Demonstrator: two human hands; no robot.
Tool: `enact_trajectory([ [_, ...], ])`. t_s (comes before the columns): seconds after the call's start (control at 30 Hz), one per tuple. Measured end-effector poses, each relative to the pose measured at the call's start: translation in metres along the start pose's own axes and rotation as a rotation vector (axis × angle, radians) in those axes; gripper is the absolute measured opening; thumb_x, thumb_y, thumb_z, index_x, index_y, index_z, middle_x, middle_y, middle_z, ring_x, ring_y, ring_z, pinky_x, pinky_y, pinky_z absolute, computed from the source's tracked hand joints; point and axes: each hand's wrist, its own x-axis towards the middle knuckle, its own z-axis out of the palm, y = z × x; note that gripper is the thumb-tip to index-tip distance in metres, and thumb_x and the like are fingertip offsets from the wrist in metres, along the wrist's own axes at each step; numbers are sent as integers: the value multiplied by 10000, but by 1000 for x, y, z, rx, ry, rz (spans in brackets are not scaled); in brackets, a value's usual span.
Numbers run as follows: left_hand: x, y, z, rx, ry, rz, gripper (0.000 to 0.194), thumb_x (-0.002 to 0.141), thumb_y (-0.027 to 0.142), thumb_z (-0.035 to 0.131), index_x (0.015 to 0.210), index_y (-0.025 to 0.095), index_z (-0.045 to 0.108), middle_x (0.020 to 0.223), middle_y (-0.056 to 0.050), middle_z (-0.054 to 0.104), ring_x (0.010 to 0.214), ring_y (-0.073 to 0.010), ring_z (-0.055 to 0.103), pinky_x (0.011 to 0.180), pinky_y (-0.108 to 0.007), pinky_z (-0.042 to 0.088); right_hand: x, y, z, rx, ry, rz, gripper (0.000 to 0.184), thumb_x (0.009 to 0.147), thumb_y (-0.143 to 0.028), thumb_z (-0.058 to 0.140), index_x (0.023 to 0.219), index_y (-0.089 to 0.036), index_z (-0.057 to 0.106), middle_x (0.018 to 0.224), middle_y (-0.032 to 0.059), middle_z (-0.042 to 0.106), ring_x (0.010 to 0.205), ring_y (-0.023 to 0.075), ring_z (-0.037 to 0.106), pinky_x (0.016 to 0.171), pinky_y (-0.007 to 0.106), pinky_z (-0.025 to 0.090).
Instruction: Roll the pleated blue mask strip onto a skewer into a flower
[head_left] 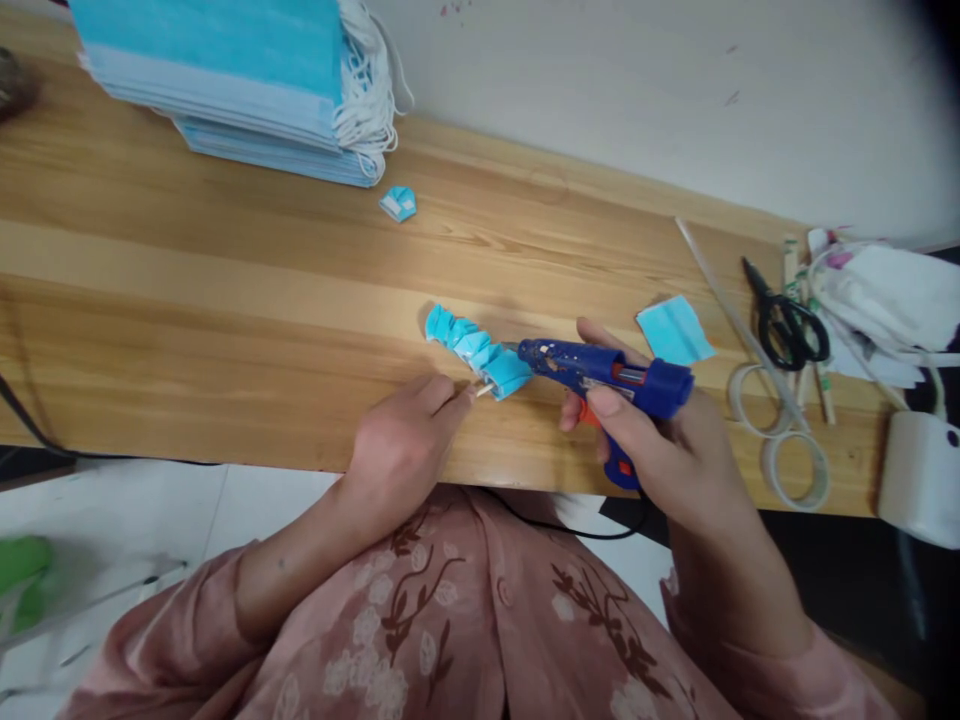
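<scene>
My right hand (660, 430) is wrapped round the handle of a blue hot glue gun (570, 362) with an orange trigger. Its nozzle points left and meets the right part of a pleated strip of light blue mask fabric (457, 338). Between the pinched fingers of my left hand (409, 425) is a thin pale stick (485, 390), its tip by the strip's lower right end. How the stick joins the strip is hidden. A small folded blue piece (399, 204) lies behind, and a flat blue fabric square (676, 331) lies right of the gun.
A stack of blue face masks (217, 50) with white ear loops stands at the back left. On the right are black scissors (787, 320), tape rolls (796, 470), a clear glue stick (720, 285) and a white power block (921, 475). The gun's cord (577, 533) hangs below the table edge.
</scene>
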Motion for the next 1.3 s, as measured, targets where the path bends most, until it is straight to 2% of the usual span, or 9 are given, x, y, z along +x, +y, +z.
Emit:
enact_trajectory([
  [0.07,0,0,0,0,4,-2,498,1137,279,240,1210,153,715,863,-62,662,757,-189,587,629,-305,407,4,-3,3,-7,-11,11,283,972,-485,650,1039,-245,784,850,76,755,844,258,746,623,351,577],
  [0.17,1,1,-1,-10,18,-1,518,1138,280,225,1174,145,724,860,-65,660,761,-192,587,624,-312,402,8,-7,7,4,-32,46,239,969,-447,656,985,-242,777,814,57,750,768,230,740,650,359,589],
  [0.4,3,1,-2,-94,-23,-29,514,1134,293,237,1185,142,726,873,-71,659,757,-198,584,633,-320,391,14,-8,15,28,2,29,316,967,-417,660,1243,-280,728,699,1,698,634,204,689,624,371,576],
  [0.57,3,2,-2,-85,-41,-30,553,1132,283,204,1229,125,726,869,-79,652,754,-213,582,630,-337,386,17,-9,18,1,-5,18,340,960,-433,659,1261,-292,728,688,7,689,593,192,654,607,373,560],
  [0.73,3,2,-2,-84,-60,-45,553,1136,296,196,1265,146,712,874,-72,654,780,-207,591,641,-327,386,17,-11,22,13,6,76,502,929,-506,659,1348,-230,679,665,-18,658,558,173,608,555,350,516],
  [0.83,3,2,-2,-74,-58,-50,541,1136,296,204,1263,157,711,875,-68,657,781,-202,590,636,-322,387,16,-11,23,2,13,92,511,917,-479,672,1368,-238,666,670,-29,647,541,159,577,515,324,474],
  [1.07,3,1,-3,-106,-69,-66,510,1134,308,226,1265,177,701,879,-65,657,803,-199,589,656,-311,420,14,-15,14,-66,-2,86,410,919,-463,684,1260,-238,721,653,-6,621,558,173,564,499,310,447],
  [1.3,3,1,-2,-126,-81,-88,505,1131,328,244,1211,184,721,893,-67,646,790,-202,578,630,-307,390,14,-19,-3,-91,-62,151,370,897,-557,687,1092,-247,742,602,-28,583,488,139,513,459,282,416],
])
